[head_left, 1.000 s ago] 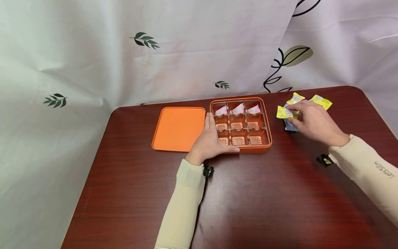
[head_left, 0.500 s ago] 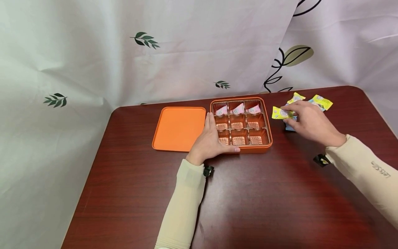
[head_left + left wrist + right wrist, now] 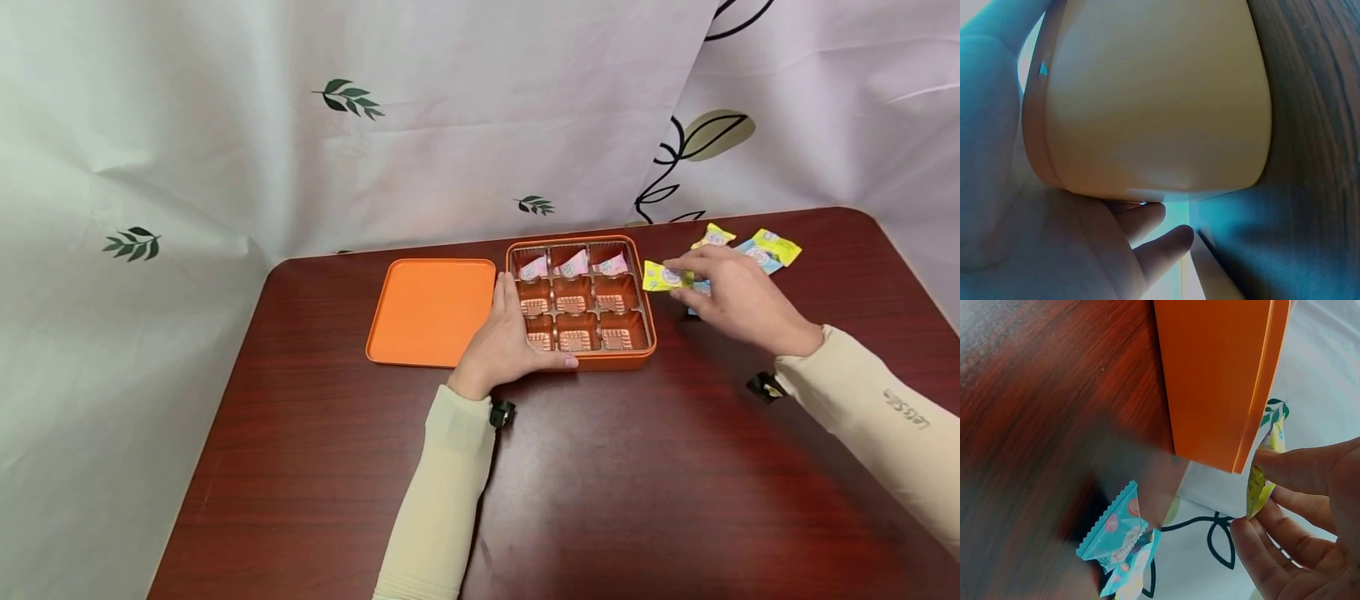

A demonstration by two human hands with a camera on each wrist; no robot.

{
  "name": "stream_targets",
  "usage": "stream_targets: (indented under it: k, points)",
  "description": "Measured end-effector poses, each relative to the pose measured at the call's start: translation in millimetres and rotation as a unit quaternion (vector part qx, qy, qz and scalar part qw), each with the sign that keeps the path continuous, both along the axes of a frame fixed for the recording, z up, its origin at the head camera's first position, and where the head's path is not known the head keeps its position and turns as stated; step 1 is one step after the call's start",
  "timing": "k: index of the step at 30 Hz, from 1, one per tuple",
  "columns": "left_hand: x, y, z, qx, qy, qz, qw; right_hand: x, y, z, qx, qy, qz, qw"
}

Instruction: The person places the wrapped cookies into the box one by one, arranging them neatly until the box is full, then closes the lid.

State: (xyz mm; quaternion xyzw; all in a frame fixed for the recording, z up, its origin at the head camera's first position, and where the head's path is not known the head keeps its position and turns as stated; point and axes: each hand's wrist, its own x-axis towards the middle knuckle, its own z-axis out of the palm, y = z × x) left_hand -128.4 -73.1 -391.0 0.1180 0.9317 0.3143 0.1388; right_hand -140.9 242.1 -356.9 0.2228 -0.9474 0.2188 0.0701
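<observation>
An orange box (image 3: 611, 362) with a clear tray of nine-style square compartments stands at the table's back middle. Pink-wrapped candies (image 3: 574, 263) lie in its back row, one per compartment. My left hand (image 3: 497, 348) rests against the near left corner, fingers straight along the left side and thumb along the front; the left wrist view shows the palm at the box wall (image 3: 1160, 100). Just right of the box, my right hand (image 3: 750, 296) pinches a yellow-wrapped candy (image 3: 662, 277) between thumb and fingers. In the right wrist view that candy (image 3: 1260, 487) is raised near the box's rim.
Left of the box lies its orange lid (image 3: 431, 308), flat on the dark red table (image 3: 600, 483). Yellow candies (image 3: 777, 247) and blue candies (image 3: 759, 257) lie loosely at the back right, partly behind my right hand. A patterned white cloth (image 3: 465, 125) hangs behind the table.
My right hand has moved left with the yellow candy, from over the loose candies to the box's right edge. The left hand and the box have stayed in place.
</observation>
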Motion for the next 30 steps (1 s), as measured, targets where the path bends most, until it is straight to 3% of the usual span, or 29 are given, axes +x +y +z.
stream_targets:
  k: [30]
  points:
    - [0.1, 0.1, -0.5, -0.001, 0.000, -0.004, 1.0000, -2.7, -18, 0.7, -0.005, 0.029, 0.042, 0.9987]
